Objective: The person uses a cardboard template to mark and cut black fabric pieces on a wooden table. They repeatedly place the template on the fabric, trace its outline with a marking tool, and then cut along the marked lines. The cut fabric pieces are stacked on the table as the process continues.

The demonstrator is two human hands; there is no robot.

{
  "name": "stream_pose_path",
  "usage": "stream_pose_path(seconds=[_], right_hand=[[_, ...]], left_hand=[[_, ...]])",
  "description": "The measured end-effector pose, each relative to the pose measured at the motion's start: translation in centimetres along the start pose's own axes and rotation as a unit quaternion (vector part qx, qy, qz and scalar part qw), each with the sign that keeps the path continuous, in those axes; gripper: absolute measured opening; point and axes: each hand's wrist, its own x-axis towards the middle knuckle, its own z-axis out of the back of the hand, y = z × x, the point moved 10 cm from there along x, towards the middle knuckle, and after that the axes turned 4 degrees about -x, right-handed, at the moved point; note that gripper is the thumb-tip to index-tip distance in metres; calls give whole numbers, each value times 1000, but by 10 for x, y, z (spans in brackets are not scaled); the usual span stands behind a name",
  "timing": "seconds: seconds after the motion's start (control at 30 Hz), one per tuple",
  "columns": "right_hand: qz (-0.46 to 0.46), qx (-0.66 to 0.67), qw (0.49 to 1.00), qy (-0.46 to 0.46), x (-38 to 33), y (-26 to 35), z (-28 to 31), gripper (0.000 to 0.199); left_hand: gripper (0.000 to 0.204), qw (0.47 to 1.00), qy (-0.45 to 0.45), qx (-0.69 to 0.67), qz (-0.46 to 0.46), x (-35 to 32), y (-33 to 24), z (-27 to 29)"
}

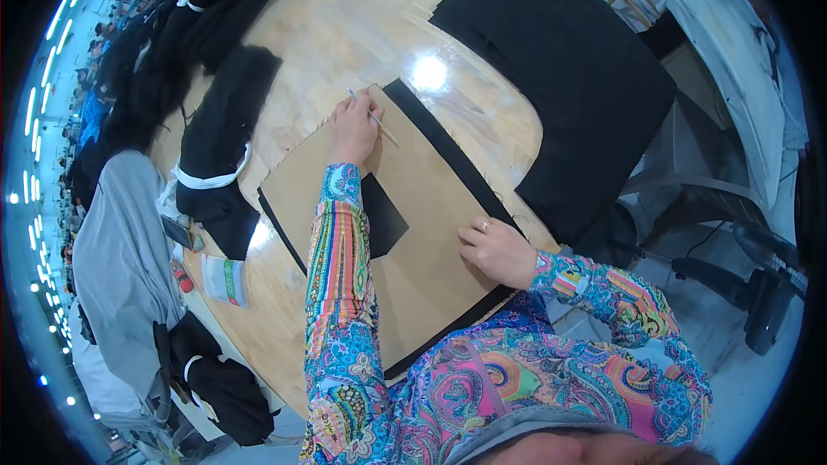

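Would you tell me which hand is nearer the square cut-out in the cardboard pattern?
Right. The right hand rests just beside the cut-out; the left hand, holding a pencil, is farther up the pattern.

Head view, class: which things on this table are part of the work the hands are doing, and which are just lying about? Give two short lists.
In use:
- left hand holding a pencil
- right hand pressing down the cardboard pattern
- black cloth strip under the pattern

Lying about:
- large black cloth
- folded black garments
- grey cloth
- small packet
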Motion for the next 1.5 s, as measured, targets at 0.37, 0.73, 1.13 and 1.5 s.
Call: stream_pose_path(seconds=[0.37, 0.73, 1.13, 1.5], right_hand=[[-44, -161, 986, 5, 115, -35, -8, 40], [-93, -178, 969, 145, 131, -45, -37, 52], [-106, -144, 971, 161, 137, -44, -45, 53], [-105, -136, 974, 145, 136, -47, -47, 52]], left_hand=[[18, 1000, -18, -6, 10, -1, 6, -2], [25, 859, -77, -468, 192, -54, 32, 44], [16, 885, -61, -376, 269, -133, 26, 38], [17, 918, -86, -316, 223, -126, 18, 40]])
